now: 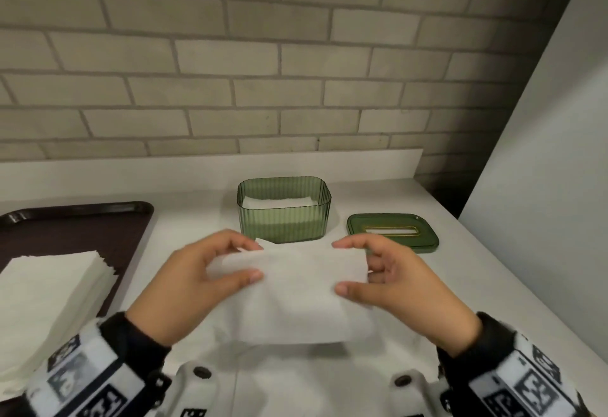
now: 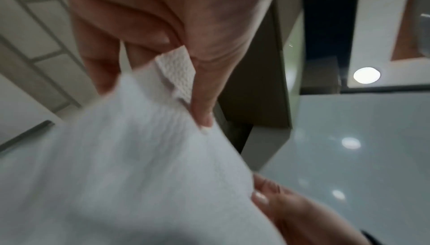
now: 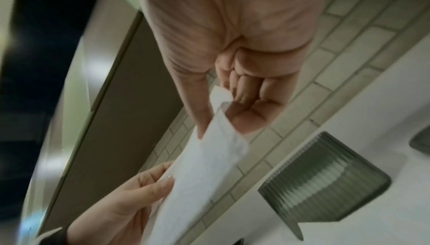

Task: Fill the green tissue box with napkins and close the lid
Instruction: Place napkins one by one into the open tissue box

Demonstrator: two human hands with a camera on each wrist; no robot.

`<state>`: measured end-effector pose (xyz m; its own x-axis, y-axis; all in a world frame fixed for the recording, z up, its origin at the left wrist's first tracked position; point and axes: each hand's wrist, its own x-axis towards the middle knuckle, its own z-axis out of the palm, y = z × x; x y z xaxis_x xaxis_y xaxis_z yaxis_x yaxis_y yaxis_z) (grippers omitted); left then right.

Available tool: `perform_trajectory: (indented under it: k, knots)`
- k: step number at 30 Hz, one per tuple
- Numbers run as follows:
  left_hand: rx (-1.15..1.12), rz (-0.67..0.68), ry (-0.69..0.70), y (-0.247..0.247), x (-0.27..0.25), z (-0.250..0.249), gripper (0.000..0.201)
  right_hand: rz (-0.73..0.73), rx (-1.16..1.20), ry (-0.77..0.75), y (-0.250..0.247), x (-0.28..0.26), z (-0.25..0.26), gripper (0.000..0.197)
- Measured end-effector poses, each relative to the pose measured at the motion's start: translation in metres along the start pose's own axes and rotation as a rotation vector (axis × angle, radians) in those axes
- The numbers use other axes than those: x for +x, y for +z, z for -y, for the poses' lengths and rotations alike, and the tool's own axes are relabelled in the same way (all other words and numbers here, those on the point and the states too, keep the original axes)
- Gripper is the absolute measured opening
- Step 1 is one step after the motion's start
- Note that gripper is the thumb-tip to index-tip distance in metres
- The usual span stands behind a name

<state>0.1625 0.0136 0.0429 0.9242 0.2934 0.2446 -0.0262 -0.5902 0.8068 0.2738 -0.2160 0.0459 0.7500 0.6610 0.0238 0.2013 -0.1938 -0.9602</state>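
Observation:
A white napkin (image 1: 296, 288) hangs above the counter, held by both hands. My left hand (image 1: 210, 271) pinches its left edge between thumb and fingers; my right hand (image 1: 378, 271) pinches its right edge the same way. The left wrist view shows the napkin (image 2: 130, 157) under my thumb, and the right wrist view shows the napkin (image 3: 209, 171) clamped by my fingers. Just beyond the hands stands the green ribbed tissue box (image 1: 283, 219), open, with white napkins lying inside. Its green lid (image 1: 393, 233) with a gold-rimmed slot lies flat to the box's right.
A dark tray (image 1: 82, 225) at the left carries a stack of white napkins (image 1: 49, 294). The white counter (image 1: 184, 212) meets a brick wall (image 1: 230, 71) behind. A white panel (image 1: 543, 153) rises at the right.

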Motion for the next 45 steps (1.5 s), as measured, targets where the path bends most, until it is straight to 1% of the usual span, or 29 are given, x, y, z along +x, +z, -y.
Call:
perform_trajectory:
  k: [1, 2, 4, 7, 10, 11, 13, 15, 16, 18, 19, 22, 23, 25, 27, 29, 30, 33, 37, 39, 41, 43, 44, 45]
  knots:
    - [-0.026, -0.028, -0.032, -0.003, 0.008, 0.001, 0.037, -0.017, 0.059, 0.026, -0.001, 0.007, 0.0, 0.041]
    - [-0.071, -0.056, -0.064, -0.006, 0.018, 0.003, 0.037, -0.048, 0.085, 0.036, -0.003, 0.013, 0.0, 0.041]
    - [-0.139, -0.101, -0.096, -0.008, 0.041, 0.006, 0.029, -0.124, 0.099, 0.019, -0.006, 0.029, 0.002, 0.039]
    - [-0.197, -0.136, -0.148, -0.005, 0.079, 0.014, 0.035, -0.262, 0.047, -0.038, -0.011, 0.062, 0.007, 0.037]
    - [-0.277, -0.157, -0.264, -0.001, 0.112, 0.029, 0.031, -0.412, -0.028, -0.092, -0.014, 0.102, 0.002, 0.026]
    - [-0.289, -0.174, -0.292, 0.0, 0.121, 0.034, 0.029, -0.433, -0.039, -0.082, -0.014, 0.115, -0.003, 0.021]
    - [-0.244, -0.225, -0.321, 0.006, 0.139, 0.046, 0.026, -0.437, -0.004, -0.028, -0.014, 0.139, -0.014, 0.015]
    - [-0.177, -0.267, -0.317, 0.01, 0.156, 0.057, 0.021, -0.409, 0.054, 0.03, -0.013, 0.159, -0.026, 0.007]
    - [-0.139, -0.279, -0.316, 0.013, 0.164, 0.063, 0.022, -0.386, 0.055, 0.056, -0.012, 0.168, -0.031, 0.009]
    - [-0.07, -0.283, -0.321, 0.016, 0.179, 0.072, 0.026, -0.357, 0.015, 0.103, -0.012, 0.182, -0.04, 0.023]
    - [-0.055, -0.283, -0.319, 0.017, 0.185, 0.075, 0.025, -0.352, -0.017, 0.119, -0.012, 0.189, -0.043, 0.028]
    - [-0.049, -0.297, -0.286, 0.021, 0.202, 0.081, 0.009, -0.32, -0.129, 0.124, -0.013, 0.206, -0.049, 0.036]
    - [-0.045, -0.291, -0.281, 0.021, 0.207, 0.082, 0.012, -0.304, -0.185, 0.118, -0.013, 0.212, -0.05, 0.038]
    - [-0.038, -0.245, -0.272, 0.021, 0.216, 0.085, 0.017, -0.288, -0.325, 0.087, -0.016, 0.224, -0.052, 0.036]
    - [0.003, -0.197, -0.254, 0.02, 0.222, 0.085, 0.02, -0.267, -0.476, 0.02, -0.017, 0.234, -0.052, 0.026]
    - [0.124, -0.147, -0.234, 0.021, 0.223, 0.085, 0.023, -0.208, -0.611, -0.001, -0.018, 0.241, -0.051, 0.015]
    - [0.188, -0.117, -0.22, 0.022, 0.224, 0.085, 0.024, -0.175, -0.678, -0.003, -0.018, 0.245, -0.051, 0.015]
    - [0.335, -0.011, -0.192, 0.025, 0.225, 0.085, 0.029, -0.09, -0.829, -0.031, -0.02, 0.253, -0.053, 0.021]
    - [0.459, 0.06, -0.169, 0.027, 0.228, 0.087, 0.033, 0.017, -1.004, -0.05, -0.019, 0.262, -0.056, 0.041]
    - [0.539, 0.11, -0.164, 0.027, 0.229, 0.085, 0.032, 0.091, -1.116, -0.033, -0.019, 0.264, -0.054, 0.043]
    - [0.657, 0.18, -0.182, 0.027, 0.231, 0.083, 0.035, 0.128, -1.198, 0.001, -0.018, 0.263, -0.048, 0.042]
    - [0.801, 0.229, -0.21, 0.027, 0.232, 0.079, 0.042, 0.131, -1.254, 0.069, -0.015, 0.261, -0.04, 0.036]
    - [0.872, 0.241, -0.211, 0.027, 0.233, 0.076, 0.046, 0.124, -1.261, 0.069, -0.013, 0.26, -0.037, 0.029]
    - [0.926, 0.244, -0.199, 0.028, 0.233, 0.073, 0.049, 0.121, -1.278, 0.071, -0.012, 0.262, -0.034, 0.017]
